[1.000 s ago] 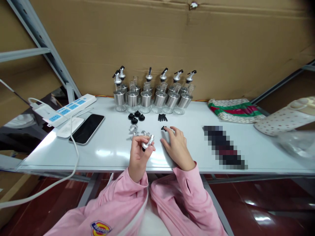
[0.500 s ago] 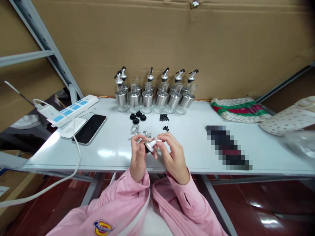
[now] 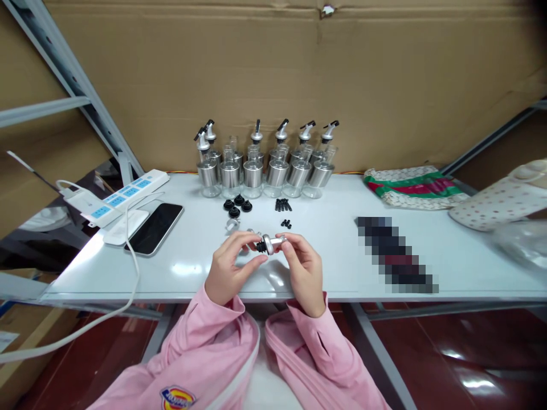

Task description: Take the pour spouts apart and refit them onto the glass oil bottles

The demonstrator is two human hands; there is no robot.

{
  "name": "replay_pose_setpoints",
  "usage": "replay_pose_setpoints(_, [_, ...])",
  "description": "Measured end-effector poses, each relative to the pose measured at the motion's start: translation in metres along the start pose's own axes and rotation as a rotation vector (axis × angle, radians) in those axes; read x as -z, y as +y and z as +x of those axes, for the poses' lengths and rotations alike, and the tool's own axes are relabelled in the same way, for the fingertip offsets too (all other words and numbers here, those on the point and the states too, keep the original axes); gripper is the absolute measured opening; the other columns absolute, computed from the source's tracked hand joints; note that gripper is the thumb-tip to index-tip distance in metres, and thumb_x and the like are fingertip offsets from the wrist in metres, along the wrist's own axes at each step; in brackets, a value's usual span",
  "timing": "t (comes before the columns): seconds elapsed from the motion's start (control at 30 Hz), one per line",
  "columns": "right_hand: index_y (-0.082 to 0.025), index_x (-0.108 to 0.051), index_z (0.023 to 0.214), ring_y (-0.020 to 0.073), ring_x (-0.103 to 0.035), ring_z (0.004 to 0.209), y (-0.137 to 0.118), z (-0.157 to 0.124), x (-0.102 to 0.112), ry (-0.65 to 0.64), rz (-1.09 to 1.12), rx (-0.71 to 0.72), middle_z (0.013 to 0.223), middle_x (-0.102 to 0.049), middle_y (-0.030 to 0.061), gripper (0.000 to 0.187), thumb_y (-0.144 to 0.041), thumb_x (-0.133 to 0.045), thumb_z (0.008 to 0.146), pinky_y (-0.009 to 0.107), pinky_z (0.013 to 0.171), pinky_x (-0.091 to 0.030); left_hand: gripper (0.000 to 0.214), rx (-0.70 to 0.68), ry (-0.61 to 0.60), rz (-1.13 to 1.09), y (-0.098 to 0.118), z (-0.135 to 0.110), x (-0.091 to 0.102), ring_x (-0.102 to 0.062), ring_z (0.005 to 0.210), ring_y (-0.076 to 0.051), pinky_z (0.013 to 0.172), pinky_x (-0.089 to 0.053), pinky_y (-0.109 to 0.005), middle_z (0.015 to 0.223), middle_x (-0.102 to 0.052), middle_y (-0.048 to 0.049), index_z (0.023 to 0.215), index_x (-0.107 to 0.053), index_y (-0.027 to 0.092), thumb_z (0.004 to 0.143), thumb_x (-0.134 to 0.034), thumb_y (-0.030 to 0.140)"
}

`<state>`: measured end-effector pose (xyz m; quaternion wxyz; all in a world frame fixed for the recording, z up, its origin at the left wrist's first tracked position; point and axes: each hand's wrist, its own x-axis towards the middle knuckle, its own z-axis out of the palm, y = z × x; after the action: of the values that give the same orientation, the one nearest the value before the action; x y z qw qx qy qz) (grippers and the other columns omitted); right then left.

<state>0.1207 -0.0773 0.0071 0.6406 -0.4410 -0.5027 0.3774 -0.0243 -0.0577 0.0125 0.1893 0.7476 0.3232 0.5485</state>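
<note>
A silver bottle pourer with a black ribbed stopper lies sideways between my hands, a little above the table's front part. My left hand has thumb and fingers curved about its stopper end. At the spout tip, my right hand pinches with thumb and fingers. Just beyond are silver pourer parts, partly hidden by my left hand. Several black stoppers sit behind those. Black levers lie in a row to the right, with small black pieces nearer me.
Glass bottles with metal sleeves stand in rows at the back, some topped with pourers. On the left are a power strip, a phone and a white cable. A patterned cloth and a pixelated dark item lie right.
The pourer has turned from tilted to nearly level, its black stopper now showing on the left. My left hand has shifted left and opened its grasp wider; my right hand stays at the spout.
</note>
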Motion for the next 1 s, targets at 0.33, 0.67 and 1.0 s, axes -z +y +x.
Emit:
replay_pose_setpoints(0.33, [-0.018, -0.054, 0.073, 0.0092, -0.045, 0.054, 0.001, 0.001, 0.006, -0.169, -0.015, -0.103, 0.056, -0.048, -0.0042, 0.026, -0.042, -0.054, 0.082, 0.023, 0.056, -0.037, 0.018, -0.122, -0.145, 0.237, -0.002, -0.003, -0.004, -0.056, 0.083, -0.016, 0.073, -0.048, -0.029, 0.096, -0.058, -0.0083, 0.106, -0.049, 0.017, 0.093, -0.042, 0.026])
replay_pose_setpoints(0.67, [-0.017, -0.054, 0.075, 0.0078, -0.034, 0.049, -0.003, -0.002, 0.014, -0.473, 0.105, -0.226, 0.051, -0.038, -0.0061, 0.029, -0.044, -0.051, 0.085, 0.023, 0.052, -0.028, 0.029, -0.347, -0.156, 0.453, -0.004, 0.0, -0.003, -0.053, 0.074, -0.017, 0.068, -0.041, -0.031, 0.079, -0.058, -0.0063, 0.093, -0.046, 0.016, 0.096, -0.024, 0.034])
replay_pose_setpoints(1.0, [-0.016, -0.059, 0.087, 0.0139, -0.047, 0.072, -0.026, -0.011, 0.019, -0.352, -0.617, 0.582, 0.066, -0.056, 0.0007, 0.017, -0.024, -0.044, 0.092, 0.03, 0.072, -0.034, 0.042, -0.434, -0.066, 0.491, 0.005, 0.003, 0.006, -0.045, 0.053, -0.013, 0.07, -0.03, -0.034, 0.058, -0.051, 0.0012, 0.073, -0.045, 0.017, 0.096, -0.016, 0.037])
